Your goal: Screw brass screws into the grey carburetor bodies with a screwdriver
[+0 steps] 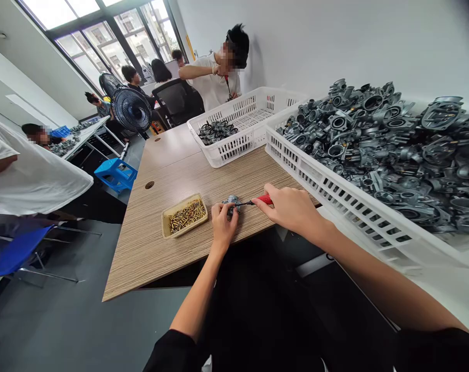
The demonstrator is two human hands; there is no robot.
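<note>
My left hand (223,223) is closed on a small grey metal carburetor part (231,199) near the front edge of the wooden table (141,248). From the right, my right hand (292,207) grips the red handle of a screwdriver (264,199). Its dark shaft points left, and the tip meets the metal part; the exact contact spot is too small to make out. Just left of my left hand sits a shallow cream tray (166,227) holding many small brass pieces.
A white crate (319,173) heaped with metal parts stands at the right. Behind the table's middle is another white crate (222,155) with fewer parts. Across the table a person (215,85) holds a red screwdriver. A fan (131,109) and blue stool (116,174) stand farther left.
</note>
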